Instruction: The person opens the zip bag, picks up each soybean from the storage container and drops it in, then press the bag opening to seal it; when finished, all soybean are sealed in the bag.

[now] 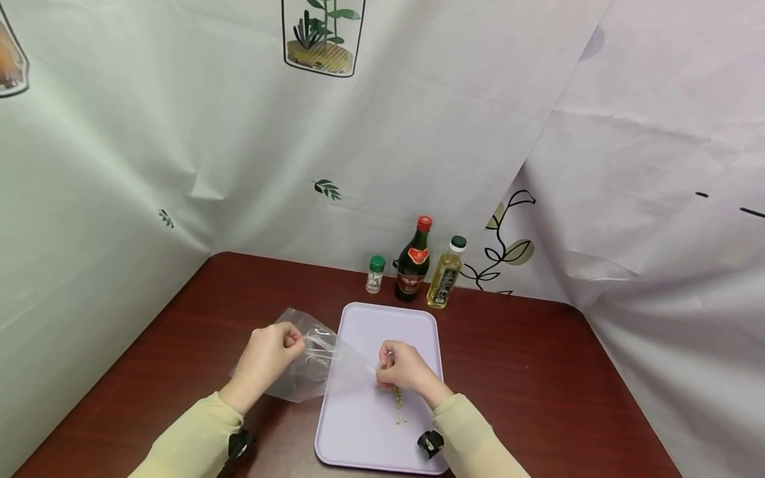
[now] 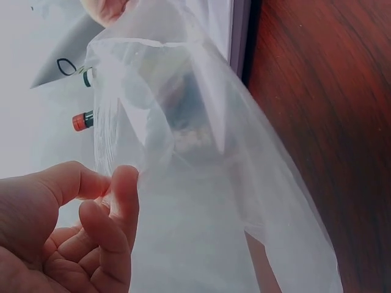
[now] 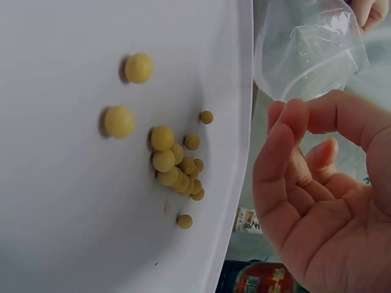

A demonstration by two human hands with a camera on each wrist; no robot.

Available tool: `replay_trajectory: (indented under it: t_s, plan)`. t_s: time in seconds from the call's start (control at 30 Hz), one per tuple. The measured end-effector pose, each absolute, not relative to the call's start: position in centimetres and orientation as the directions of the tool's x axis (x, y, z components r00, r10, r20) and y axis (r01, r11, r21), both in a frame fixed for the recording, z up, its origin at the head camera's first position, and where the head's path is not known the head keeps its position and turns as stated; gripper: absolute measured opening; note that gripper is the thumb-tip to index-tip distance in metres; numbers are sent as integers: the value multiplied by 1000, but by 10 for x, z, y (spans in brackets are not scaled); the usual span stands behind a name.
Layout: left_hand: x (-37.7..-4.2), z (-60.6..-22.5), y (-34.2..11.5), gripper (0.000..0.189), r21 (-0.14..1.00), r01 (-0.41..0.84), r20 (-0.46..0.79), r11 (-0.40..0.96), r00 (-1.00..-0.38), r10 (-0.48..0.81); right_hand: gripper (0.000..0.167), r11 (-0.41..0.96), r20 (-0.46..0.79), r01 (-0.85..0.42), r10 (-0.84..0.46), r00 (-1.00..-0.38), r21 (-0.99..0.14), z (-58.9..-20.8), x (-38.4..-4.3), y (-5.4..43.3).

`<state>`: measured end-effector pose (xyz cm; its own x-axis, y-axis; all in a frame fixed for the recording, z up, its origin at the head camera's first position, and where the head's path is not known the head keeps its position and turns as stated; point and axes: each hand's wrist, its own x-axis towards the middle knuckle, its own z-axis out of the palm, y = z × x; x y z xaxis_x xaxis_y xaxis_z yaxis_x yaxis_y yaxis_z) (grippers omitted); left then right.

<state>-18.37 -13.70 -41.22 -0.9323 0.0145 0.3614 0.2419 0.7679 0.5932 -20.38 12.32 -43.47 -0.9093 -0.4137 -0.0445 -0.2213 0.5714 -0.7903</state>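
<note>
A clear plastic bag (image 1: 299, 378) is stretched between both hands, partly over the left side of a lilac tray (image 1: 358, 431). My left hand (image 1: 271, 352) pinches the bag's edge between thumb and forefinger. With thumb and fingertips, my right hand (image 1: 406, 368) pinches the bag's other side above the tray. In the left wrist view the bag's mouth (image 2: 153, 44) spreads apart. Several small round yellow beans (image 3: 165, 162), possibly soybeans, lie loose on the tray below my right hand, most of them in a cluster.
Behind the tray stand a small green-capped shaker (image 1: 374, 275), a dark bottle with a red cap (image 1: 412, 265) and a bottle of yellow oil (image 1: 445, 275). They are on a dark red wooden table (image 1: 526, 378). A patterned white sheet (image 1: 257, 166) hangs around the table.
</note>
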Motion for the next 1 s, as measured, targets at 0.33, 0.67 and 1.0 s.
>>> replay_trajectory:
  t_s: [0.33,0.67,1.0]
  plan:
    - [-184,-413,-135,7,621,229,326,750,-945,19,29,711,59,-374,-425,-903,-595,-434,-199,126]
    - [-180,-415,-132,9,627,246,325,739,-945,38,18,688,124,-373,-383,-915,-622,-432,-198,132]
    - [-172,-419,-117,17,577,285,402,765,-915,38,6,618,123,-291,-300,-946,-730,-433,-200,131]
